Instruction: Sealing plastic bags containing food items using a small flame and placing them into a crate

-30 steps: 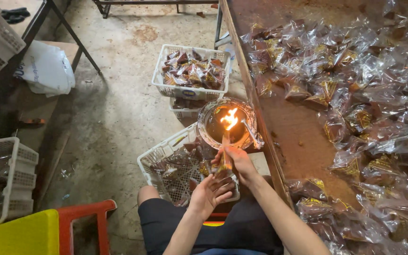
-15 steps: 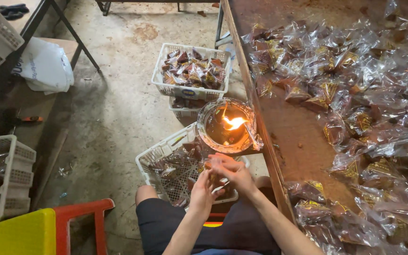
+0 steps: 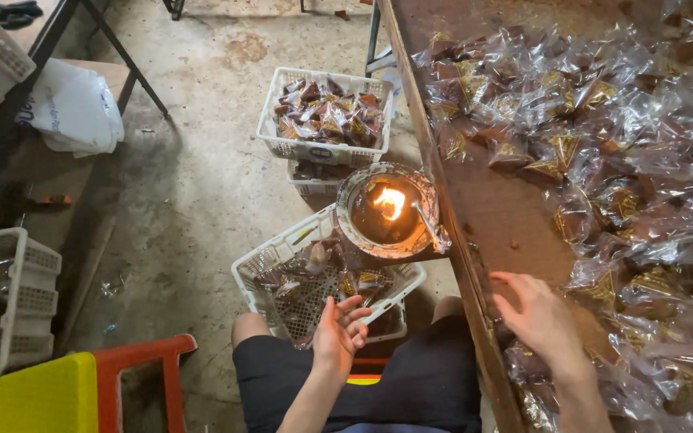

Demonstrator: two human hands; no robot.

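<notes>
Head view, single camera looking down. I see the left hand (image 3: 338, 333) palm-up and empty, fingers loosely spread, hovering over the near edge of a white slotted basket (image 3: 270, 269) that sits just in front of the knees. That basket holds a few sealed packets (image 3: 358, 282) of brown contents in clear wrap. The left grip is wide, touching nothing.

The right hand (image 3: 541, 321) lies flat on the near edge of the brown worktop (image 3: 515, 208), fingers extended and slightly apart, fingertips just beside a heap of clear wrapped packets (image 3: 627, 160) that covers most of the worktop to the right and far side. Its grip is wide; nothing is pinched in it, and I cannot tell whether the fingertips touch a wrapper.

Between basket and worktop, a round metal bowl (image 3: 387, 210) stands at the worktop's left edge with a small flame (image 3: 391, 200) burning inside.

Farther off on the concrete floor, a second white basket (image 3: 326, 116) is filled with packets, stacked on another. At far left, a white bag (image 3: 70, 108); near left, a third basket (image 3: 14, 293), a red stool (image 3: 142, 361) and a yellow surface (image 3: 30, 397).
</notes>
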